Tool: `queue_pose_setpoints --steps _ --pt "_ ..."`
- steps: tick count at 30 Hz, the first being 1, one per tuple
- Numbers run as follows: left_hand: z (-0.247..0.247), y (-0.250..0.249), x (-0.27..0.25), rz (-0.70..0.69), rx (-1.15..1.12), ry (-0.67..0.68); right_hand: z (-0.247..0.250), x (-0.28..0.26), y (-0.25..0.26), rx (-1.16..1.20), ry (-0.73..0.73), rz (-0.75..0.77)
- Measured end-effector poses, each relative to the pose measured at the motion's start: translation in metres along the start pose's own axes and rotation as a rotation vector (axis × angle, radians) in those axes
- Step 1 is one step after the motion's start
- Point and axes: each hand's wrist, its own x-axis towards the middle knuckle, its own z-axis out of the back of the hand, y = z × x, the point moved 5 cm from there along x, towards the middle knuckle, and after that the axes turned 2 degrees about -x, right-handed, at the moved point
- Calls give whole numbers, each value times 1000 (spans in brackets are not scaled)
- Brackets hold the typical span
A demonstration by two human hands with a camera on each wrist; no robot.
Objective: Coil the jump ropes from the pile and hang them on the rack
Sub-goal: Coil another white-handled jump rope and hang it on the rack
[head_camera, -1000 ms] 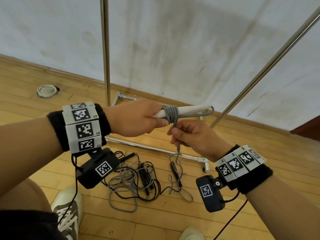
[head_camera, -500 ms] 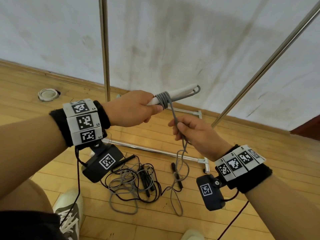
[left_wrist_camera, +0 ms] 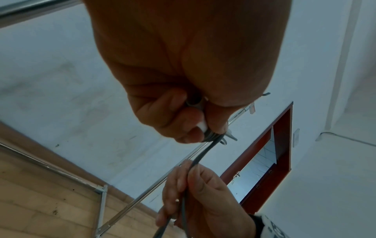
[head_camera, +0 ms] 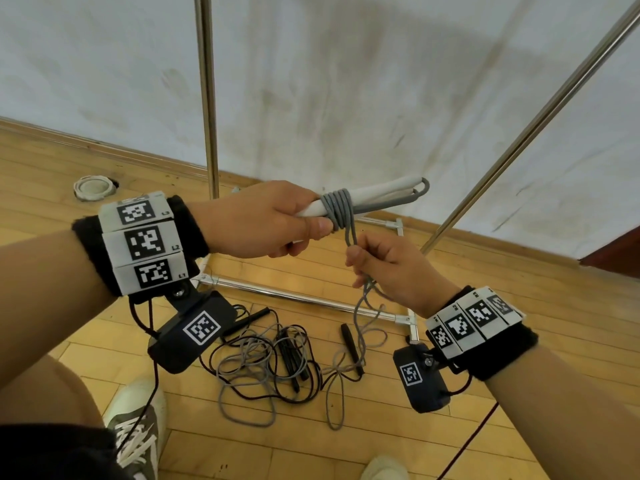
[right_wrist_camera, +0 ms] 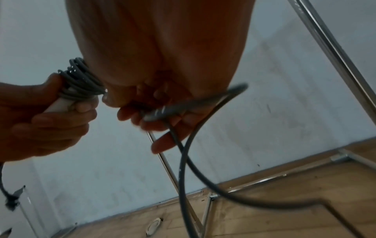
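My left hand (head_camera: 277,220) grips the white handles (head_camera: 374,197) of a grey jump rope at chest height, thumb pressed beside several grey turns (head_camera: 339,206) wound round them. The doubled grey cord (head_camera: 351,237) drops from the wraps into my right hand (head_camera: 388,268), which pinches it just below and right of the handles. In the left wrist view the cord (left_wrist_camera: 203,154) runs taut between both hands. The right wrist view shows the wraps (right_wrist_camera: 81,82) and a slack loop (right_wrist_camera: 187,157) hanging down. The remaining cord trails to the pile (head_camera: 270,362) on the floor.
The pile mixes grey and black ropes with black handles (head_camera: 349,341). The chrome rack's upright (head_camera: 207,98), slanted bar (head_camera: 526,133) and base rail (head_camera: 304,299) stand close behind my hands. A white round fitting (head_camera: 92,188) sits in the floor. My shoes (head_camera: 136,427) are below.
The left hand dipped back down after rising and the handles tilt less steeply. The right hand came up closer under the wraps, and the coil on the handles looks wider.
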Motion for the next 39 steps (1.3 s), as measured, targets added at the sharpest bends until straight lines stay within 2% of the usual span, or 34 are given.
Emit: queue_pose_setpoints --steps 3,12,18,22,24,26,28,31,34,39 --pt "8 9 3 54 -3 -39 -1 -1 -3 119 -1 -13" --pt "25 26 8 160 -14 -158 -2 1 -14 188 14 -31" --pt "3 8 -2 33 4 78 -5 3 -19 -121 59 -31" --pt "-11 5 -7 21 72 219 -8 2 -31 -323 128 -111" --pt "-18 5 -9 25 93 290 -8 -3 -36 -394 183 -68" --pt "-27 6 -11 34 122 365 -1 -3 -37 -356 140 -106" --pt "-35 8 -13 55 175 442 -5 1 -39 -385 201 -173" --pt "-46 15 -14 98 285 528 -5 4 -28 -495 251 -103" --pt "-57 24 -13 147 427 563 -1 4 -27 -352 230 -124" --pt "-60 36 -6 218 618 540 1 7 -14 -326 165 -100"
